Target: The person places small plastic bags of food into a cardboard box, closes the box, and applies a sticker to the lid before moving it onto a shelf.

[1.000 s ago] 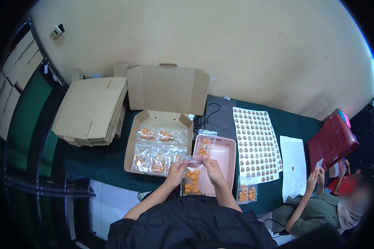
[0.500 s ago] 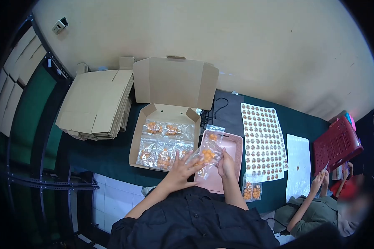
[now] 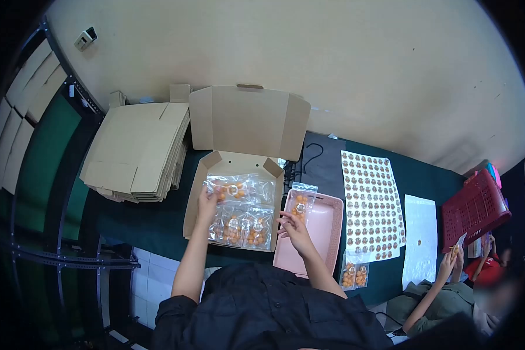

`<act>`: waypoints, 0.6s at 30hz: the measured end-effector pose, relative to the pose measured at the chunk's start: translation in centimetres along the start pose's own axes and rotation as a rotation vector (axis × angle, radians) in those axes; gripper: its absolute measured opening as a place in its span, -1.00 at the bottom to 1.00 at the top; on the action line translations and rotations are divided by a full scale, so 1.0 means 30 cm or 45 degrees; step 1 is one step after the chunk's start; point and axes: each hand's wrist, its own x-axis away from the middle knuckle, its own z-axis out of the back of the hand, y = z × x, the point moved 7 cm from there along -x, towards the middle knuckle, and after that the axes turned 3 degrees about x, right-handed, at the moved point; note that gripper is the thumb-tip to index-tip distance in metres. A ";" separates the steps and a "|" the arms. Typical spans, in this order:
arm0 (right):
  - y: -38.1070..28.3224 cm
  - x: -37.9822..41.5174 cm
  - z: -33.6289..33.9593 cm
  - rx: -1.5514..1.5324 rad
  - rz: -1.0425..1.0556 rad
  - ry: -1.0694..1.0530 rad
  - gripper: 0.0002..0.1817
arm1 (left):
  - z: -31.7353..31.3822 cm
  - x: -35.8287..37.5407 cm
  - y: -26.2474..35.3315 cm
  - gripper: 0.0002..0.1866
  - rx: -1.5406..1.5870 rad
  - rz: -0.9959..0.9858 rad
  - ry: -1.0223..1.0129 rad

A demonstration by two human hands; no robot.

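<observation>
Your left hand (image 3: 206,204), fingers curled, pinches the clear plastic bag of orange balls (image 3: 233,190) inside the open brown cardboard box (image 3: 195,195). Right of the box, your half-open right hand (image 3: 296,232) hovers by the pink plastic basket (image 3: 323,224). The box's near wall sits close to the dark-green-covered worktop's (image 3: 146,224) front edge; behind it stands a beige wall (image 3: 356,70).

Centre-left box (image 3: 249,119) was matt brown cardboard, pouches (image 3: 233,227) inside glossy clear plastic, centre basket (image 3: 318,233) smooth pink plastic, right-hand basket (image 3: 472,204) dark red plastic, tablecloth (image 3: 140,219) matt dark-green cloth.
</observation>
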 end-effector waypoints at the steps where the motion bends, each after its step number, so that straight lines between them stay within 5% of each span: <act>1: 0.021 -0.005 -0.006 -0.002 -0.058 -0.038 -0.61 | 0.047 -0.062 -0.030 -0.63 -0.056 0.025 0.024; 3: 0.068 -0.019 0.013 -0.029 -0.043 -0.026 -0.59 | 0.123 -0.157 -0.076 -0.64 -0.107 0.045 0.051; 5: 0.110 -0.024 0.067 -0.055 -0.085 0.116 -0.58 | 0.148 -0.213 -0.046 -0.64 -0.873 -0.258 0.082; 7: 0.131 -0.028 0.111 -0.026 -0.116 0.164 -0.58 | 0.137 -0.210 -0.053 -0.57 -0.926 -0.110 0.078; 9: 0.164 -0.032 0.167 -0.005 -0.147 0.222 -0.58 | 0.116 -0.178 0.008 -0.46 -1.188 -0.492 0.349; 11: 0.216 -0.020 0.244 0.070 -0.175 0.394 -0.57 | 0.051 -0.157 0.028 -0.37 -1.223 -0.388 0.210; 13: 0.245 0.000 0.289 0.081 -0.219 0.469 -0.56 | -0.076 -0.091 0.071 -0.40 -1.608 -0.717 0.165; 18: 0.360 -0.003 0.374 0.456 -0.222 0.676 -0.50 | -0.079 -0.129 -0.175 -0.52 -1.584 -0.261 -0.104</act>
